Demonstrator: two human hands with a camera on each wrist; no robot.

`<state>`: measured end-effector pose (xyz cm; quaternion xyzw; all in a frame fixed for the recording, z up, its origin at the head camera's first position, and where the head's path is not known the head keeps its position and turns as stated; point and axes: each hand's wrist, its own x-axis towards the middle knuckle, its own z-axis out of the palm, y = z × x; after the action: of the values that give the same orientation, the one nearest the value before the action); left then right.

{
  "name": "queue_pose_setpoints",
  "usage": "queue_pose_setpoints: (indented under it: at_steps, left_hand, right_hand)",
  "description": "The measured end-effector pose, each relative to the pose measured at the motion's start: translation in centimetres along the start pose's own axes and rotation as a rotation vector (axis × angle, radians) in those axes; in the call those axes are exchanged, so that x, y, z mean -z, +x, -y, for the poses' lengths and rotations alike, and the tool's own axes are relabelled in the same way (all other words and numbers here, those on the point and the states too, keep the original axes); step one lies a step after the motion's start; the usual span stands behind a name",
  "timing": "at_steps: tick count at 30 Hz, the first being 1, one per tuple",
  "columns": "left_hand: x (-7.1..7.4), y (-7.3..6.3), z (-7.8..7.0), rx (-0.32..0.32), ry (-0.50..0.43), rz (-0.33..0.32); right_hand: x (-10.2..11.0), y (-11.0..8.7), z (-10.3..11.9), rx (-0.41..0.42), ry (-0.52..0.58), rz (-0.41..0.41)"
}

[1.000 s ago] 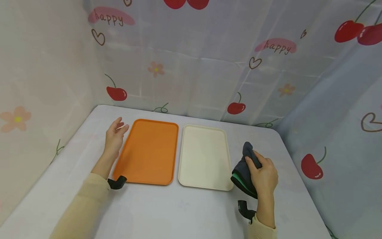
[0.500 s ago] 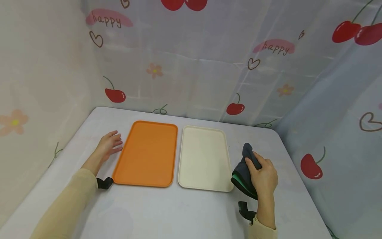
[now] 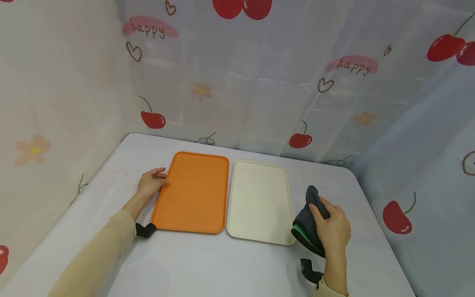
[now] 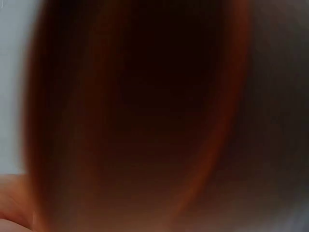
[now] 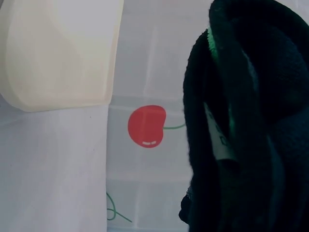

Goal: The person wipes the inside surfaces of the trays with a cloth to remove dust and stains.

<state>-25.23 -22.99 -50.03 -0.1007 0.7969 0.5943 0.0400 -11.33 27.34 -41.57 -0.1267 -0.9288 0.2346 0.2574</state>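
Note:
In the head view my left hand (image 3: 150, 183) is at the left rim of an orange tray (image 3: 194, 194), its fingertips against or just beside the rim. The left wrist view is mostly a blurred dark orange-brown shape very near the lens, with a bit of the hand at its lower left. My right hand (image 3: 334, 227) grips a folded dark grey cloth (image 3: 307, 220) with black edging and a green inner side, thumb on the near face. In the right wrist view the same cloth (image 5: 270, 121) shows a white tag in its fold.
A cream tray (image 3: 259, 202) lies right of the orange one, close beside it, and the cloth is near its lower right corner. Both are on a white-covered table (image 3: 222, 268). A printed curtain (image 3: 252, 95) stands behind and along the sides.
My left hand first drew back from beside the orange tray, then came in to its left rim. The right hand keeps the cloth in about the same place. The view has shifted slightly.

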Motion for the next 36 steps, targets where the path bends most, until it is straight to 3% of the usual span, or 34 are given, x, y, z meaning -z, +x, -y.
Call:
queue_pose_setpoints:
  at_steps: [3,11,18,24,30,36]
  left_hand:
    - [-0.2,0.0,0.1,-0.003,0.061,-0.051]
    - [-0.6,-0.3,0.2,-0.035,0.108,-0.075]
    - [-1.4,-0.4,0.7,-0.135,-0.025,-0.051]
    - [-1.5,-0.6,0.8,-0.149,-0.027,-0.052]
    - [-1.4,-0.5,0.7,-0.145,-0.035,-0.009]
    - [-1.2,-1.3,-0.8,-0.084,-0.164,0.102]
  right_hand:
    - [0.0,-0.1,0.1,-0.006,-0.002,0.008]
    - [-0.1,-0.2,0.0,-0.027,-0.021,0.018]
    - [-0.1,-0.1,0.0,-0.031,-0.016,0.021]
    - [-0.2,-0.1,0.0,-0.038,-0.012,0.028]
    - [-0.3,0.0,0.1,-0.037,-0.014,0.03]
    - [-0.2,-0.1,0.1,-0.057,-0.026,0.064]
